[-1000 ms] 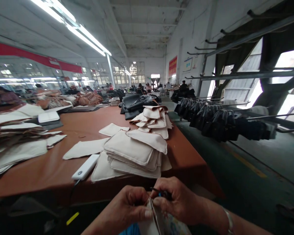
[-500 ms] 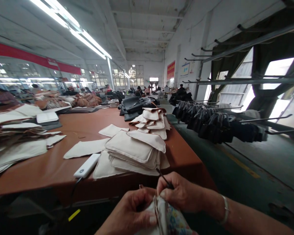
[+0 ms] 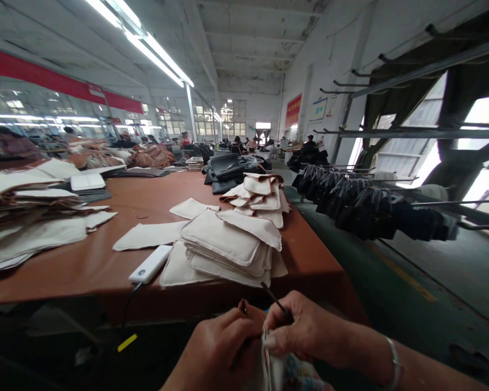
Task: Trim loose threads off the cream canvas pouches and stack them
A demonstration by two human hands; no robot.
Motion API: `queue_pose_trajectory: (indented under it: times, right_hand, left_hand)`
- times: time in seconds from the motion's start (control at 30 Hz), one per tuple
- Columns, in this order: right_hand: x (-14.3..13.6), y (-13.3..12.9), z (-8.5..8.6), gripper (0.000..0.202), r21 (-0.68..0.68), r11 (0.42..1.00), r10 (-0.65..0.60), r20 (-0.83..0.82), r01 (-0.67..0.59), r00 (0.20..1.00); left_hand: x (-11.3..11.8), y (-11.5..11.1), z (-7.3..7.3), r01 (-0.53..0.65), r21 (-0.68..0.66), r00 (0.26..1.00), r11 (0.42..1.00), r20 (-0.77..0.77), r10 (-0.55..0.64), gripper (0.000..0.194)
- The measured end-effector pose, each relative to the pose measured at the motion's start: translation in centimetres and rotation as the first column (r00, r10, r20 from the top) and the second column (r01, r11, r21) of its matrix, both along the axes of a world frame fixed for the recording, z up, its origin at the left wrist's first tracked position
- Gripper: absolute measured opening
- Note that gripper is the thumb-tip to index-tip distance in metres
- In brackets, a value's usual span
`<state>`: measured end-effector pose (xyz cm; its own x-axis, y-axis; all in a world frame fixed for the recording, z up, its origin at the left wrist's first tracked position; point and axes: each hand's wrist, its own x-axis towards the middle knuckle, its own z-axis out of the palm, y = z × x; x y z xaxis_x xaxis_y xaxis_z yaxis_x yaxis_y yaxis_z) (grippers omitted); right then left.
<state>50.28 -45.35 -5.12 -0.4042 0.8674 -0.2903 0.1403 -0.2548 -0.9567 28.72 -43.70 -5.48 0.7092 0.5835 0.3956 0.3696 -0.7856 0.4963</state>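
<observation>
Low in the view, a cream fabric piece (image 3: 272, 369) with a folded edge and a floral-patterned part hangs between my hands. My left hand (image 3: 218, 347) is closed on its left side, fingers curled. My right hand (image 3: 305, 331), with a bracelet at the wrist, pinches the upper edge and also holds a thin dark tool (image 3: 274, 296) pointing up and left. A small dark shiny item shows at my left fingertips, too small to name. Just beyond my hands, a pile of cream padded pieces (image 3: 224, 239) lies at the brown table's (image 3: 146, 203) near edge.
A white power bank (image 3: 150, 264) with a cable lies left of the pile. More cream pieces (image 3: 44, 233) are stacked far left. Black items (image 3: 224, 168) sit farther back. Black goods (image 3: 350, 206) hang from a rack at right. Several people are in the background.
The view has shifted slightly, so the table and piles appear a little higher and to the right. My left hand has turned over more, with its back now covering more of the fabric.
</observation>
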Motion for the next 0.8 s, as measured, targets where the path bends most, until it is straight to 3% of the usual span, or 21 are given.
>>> queue_pose_trajectory:
  times: [0.07,0.13,0.5,0.63,0.8]
  right_hand:
    - [-0.2,-0.2,0.0,0.02,-0.028,0.998,-0.061,0.025,0.062,0.998]
    - [-0.4,-0.4,0.1,0.02,-0.049,0.994,-0.095,0.026,0.096,0.995]
    - [-0.6,-0.5,0.7,0.017,-0.018,0.998,-0.055,0.022,0.055,0.998]
    - [-0.7,-0.4,0.1,0.017,-0.024,0.997,-0.078,0.025,0.078,0.997]
    - [-0.7,-0.3,-0.2,0.02,0.003,0.996,-0.085,-0.035,0.085,0.996]
  left_hand:
    - [0.0,-0.1,-0.2,-0.016,0.128,0.995,0.992,-0.094,0.028,0.022]
    - [0.0,-0.2,-0.3,-0.02,0.169,0.987,0.985,-0.152,0.046,0.023]
    - [0.7,-0.6,0.7,-0.094,0.032,0.98,0.995,-0.175,0.098,0.022]
    - [1.2,-0.6,0.2,-0.134,-0.044,0.981,0.99,-0.144,0.126,0.018]
    - [1.5,-0.6,-0.2,-0.192,-0.04,0.98,0.981,-0.069,0.189,0.017]
